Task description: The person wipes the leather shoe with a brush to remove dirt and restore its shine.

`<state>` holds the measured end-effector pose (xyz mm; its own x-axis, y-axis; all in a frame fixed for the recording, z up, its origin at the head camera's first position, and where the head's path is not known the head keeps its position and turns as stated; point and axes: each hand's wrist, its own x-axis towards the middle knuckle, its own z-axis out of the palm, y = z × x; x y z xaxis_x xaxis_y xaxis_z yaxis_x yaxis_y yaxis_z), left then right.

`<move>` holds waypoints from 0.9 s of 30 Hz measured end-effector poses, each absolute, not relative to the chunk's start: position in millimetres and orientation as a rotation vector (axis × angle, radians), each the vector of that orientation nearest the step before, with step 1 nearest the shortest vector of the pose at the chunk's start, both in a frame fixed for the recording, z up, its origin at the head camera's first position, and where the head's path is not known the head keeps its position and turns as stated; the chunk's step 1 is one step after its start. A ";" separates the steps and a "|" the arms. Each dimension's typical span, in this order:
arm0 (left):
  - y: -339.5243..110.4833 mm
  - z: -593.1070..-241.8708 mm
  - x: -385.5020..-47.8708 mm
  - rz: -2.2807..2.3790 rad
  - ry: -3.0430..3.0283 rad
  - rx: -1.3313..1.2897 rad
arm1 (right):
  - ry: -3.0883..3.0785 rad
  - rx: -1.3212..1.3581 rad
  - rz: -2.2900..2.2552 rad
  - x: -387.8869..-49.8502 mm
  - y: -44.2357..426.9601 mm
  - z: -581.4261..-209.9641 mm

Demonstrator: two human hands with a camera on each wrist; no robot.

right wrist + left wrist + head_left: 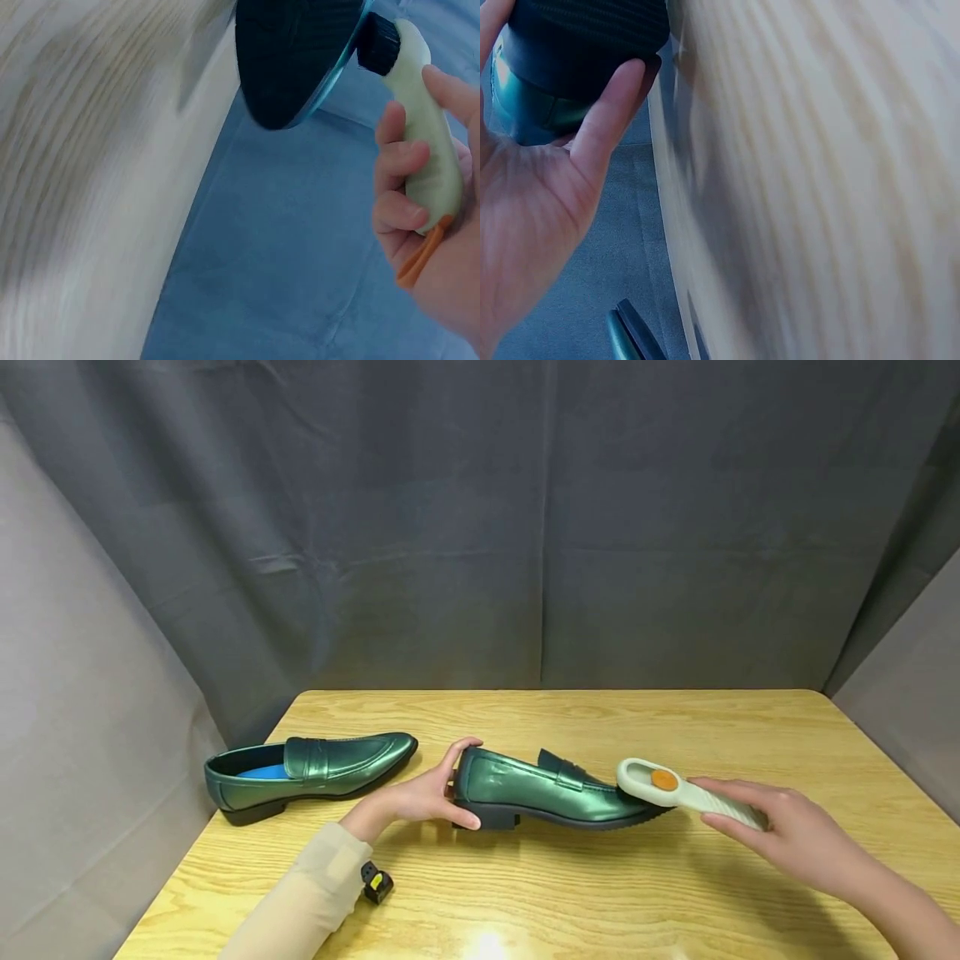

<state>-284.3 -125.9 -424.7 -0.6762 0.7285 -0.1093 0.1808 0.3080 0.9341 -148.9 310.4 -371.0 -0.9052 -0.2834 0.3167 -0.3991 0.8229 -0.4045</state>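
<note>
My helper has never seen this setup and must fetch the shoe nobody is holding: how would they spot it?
On the wooden table, look along its left edge in the head view. There, beyond the left hand, sits a shiny green loafer, toe pointing right. Unlike the matching shoe in that hand, it shows a blue insole.

Left hand [426, 795] — gripping, right hand [798, 837] — curled

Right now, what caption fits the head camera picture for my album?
Left hand grips a green shoe by the heel; right hand holds a pale brush at its toe.
</note>
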 end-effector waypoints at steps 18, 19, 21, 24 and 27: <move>-127.2 -425.5 -283.4 1.373 2.063 0.806 | -2.919 0.184 0.639 -163.7 351.6 -383.8; -127.1 -425.0 -283.0 1.373 2.065 0.810 | -2.913 0.186 0.645 -163.1 348.8 -381.4; -127.1 -424.3 -281.9 1.368 2.073 0.818 | -2.901 0.198 0.657 -161.9 342.9 -376.3; -126.4 -423.0 -279.8 1.362 2.088 0.821 | -2.898 0.210 0.683 -160.2 334.9 -370.6; -125.1 -421.8 -277.5 1.364 2.103 0.831 | -2.874 0.238 0.698 -158.5 329.1 -367.6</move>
<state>-277.5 -125.1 -421.8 -0.6914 0.7183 -0.0775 0.2223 0.3136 0.9232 -158.5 329.1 -367.6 -0.9722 -0.1132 0.2051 -0.1947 0.8773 -0.4387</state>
